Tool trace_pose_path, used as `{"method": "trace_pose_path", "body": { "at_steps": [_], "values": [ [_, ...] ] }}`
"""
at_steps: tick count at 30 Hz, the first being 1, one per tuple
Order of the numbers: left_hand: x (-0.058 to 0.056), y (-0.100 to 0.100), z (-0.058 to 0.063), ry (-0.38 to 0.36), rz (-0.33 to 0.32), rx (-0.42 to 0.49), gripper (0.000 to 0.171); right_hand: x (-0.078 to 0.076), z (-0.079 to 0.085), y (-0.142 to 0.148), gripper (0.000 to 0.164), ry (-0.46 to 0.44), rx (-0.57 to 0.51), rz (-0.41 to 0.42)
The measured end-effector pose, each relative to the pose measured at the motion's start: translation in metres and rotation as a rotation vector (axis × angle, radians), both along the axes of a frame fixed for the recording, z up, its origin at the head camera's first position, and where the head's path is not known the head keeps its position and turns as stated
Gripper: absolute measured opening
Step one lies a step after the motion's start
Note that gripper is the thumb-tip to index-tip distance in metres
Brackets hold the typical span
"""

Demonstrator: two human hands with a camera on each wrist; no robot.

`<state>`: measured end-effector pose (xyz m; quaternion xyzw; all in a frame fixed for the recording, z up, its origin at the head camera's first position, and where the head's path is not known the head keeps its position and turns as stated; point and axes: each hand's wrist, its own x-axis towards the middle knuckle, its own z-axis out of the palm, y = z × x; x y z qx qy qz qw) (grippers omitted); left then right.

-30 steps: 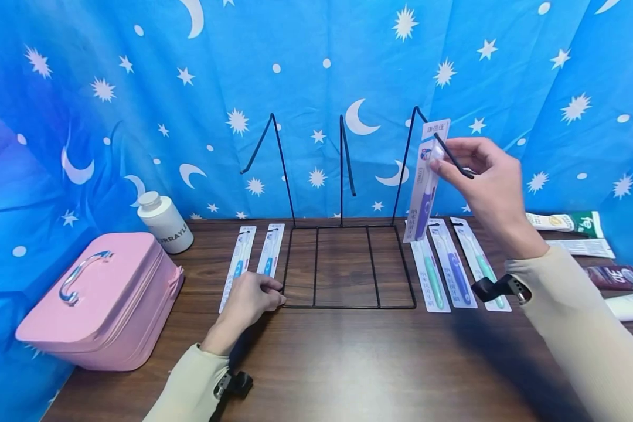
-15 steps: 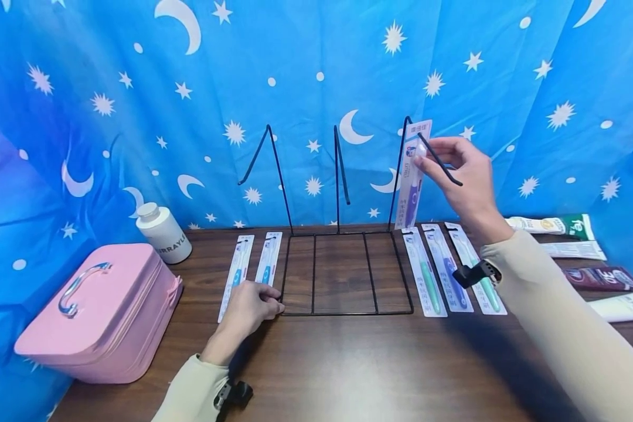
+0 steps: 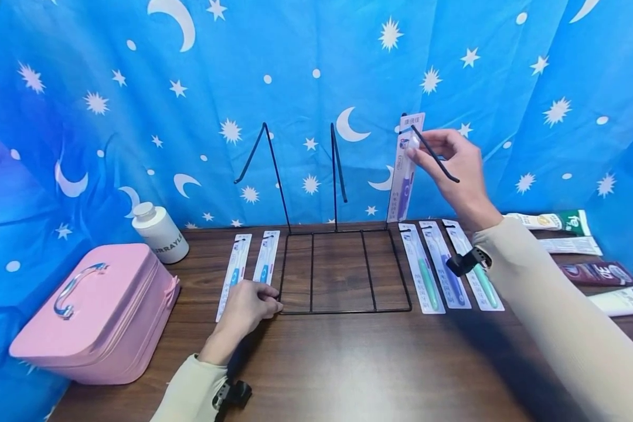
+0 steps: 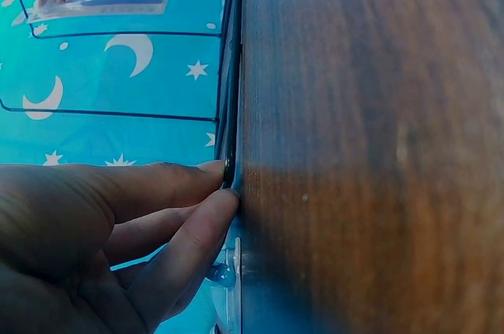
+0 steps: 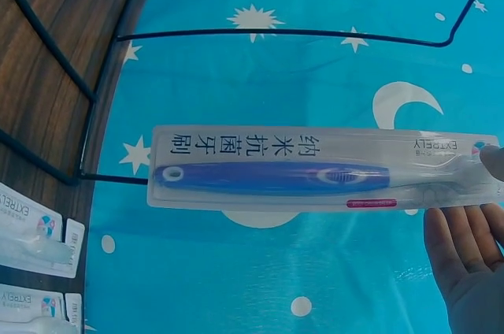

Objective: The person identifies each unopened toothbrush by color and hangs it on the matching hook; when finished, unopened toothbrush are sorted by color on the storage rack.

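My right hand [image 3: 463,176] pinches a packaged purple toothbrush [image 3: 404,181] near its top, between thumb and fingers. The pack hangs upright on the right arm of a black wire rack [image 3: 345,312], close to the arm's back bend; the free end of that arm passes in front of the hand. In the right wrist view the purple handle [image 5: 276,179] shows through the clear blister. Thumb and finger of my left hand [image 3: 247,303] pinch the rack's base wire at its front left corner. The rack's left and middle arms carry nothing.
Two blue packaged toothbrushes [image 3: 265,258] lie left of the rack. Several more packs, green and purple [image 3: 445,266], lie to its right. A pink case [image 3: 92,316] and a white bottle [image 3: 160,233] stand at left. Several tubes [image 3: 596,274] lie far right. A blue curtain hangs behind.
My right hand has moved the purple toothbrush pack back along the right arm toward its bend. The left hand keeps its place at the rack's corner. The head view has shifted slightly.
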<state>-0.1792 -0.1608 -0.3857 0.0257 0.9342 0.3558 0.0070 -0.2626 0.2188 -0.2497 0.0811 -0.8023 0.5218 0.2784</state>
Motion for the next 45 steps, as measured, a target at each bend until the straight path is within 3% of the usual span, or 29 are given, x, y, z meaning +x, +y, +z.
{"method": "trace_pose_path", "body": {
  "at_steps": [6,14,20,29,35,40,45],
  "values": [
    [0.001,-0.002,-0.001,-0.010,0.017,0.005,0.016,-0.006,0.000,-0.002,0.046,-0.019,-0.031,0.018],
    [0.001,0.000,0.000,0.007,-0.009,0.007,0.015,-0.003,-0.004,0.017,0.048,0.007,0.026,0.011],
    [0.002,-0.005,0.000,0.020,-0.004,-0.007,0.013,-0.003,-0.021,0.045,0.045,-0.048,0.068,-0.016],
    [-0.002,-0.001,-0.001,0.013,-0.014,-0.016,0.015,-0.002,-0.080,0.101,0.062,-0.313,0.215,-0.139],
    [-0.002,0.001,0.000,0.008,-0.016,-0.005,0.016,-0.004,-0.112,0.124,0.073,-0.530,0.169,-0.103],
    [-0.001,-0.001,-0.001,-0.002,-0.015,-0.003,0.015,-0.006,-0.128,0.131,0.080,-0.724,0.239,-0.063],
    [-0.003,-0.001,0.000,-0.009,-0.018,-0.008,0.014,-0.006,-0.129,0.129,0.077,-0.741,0.350,-0.068]
  ]
}}
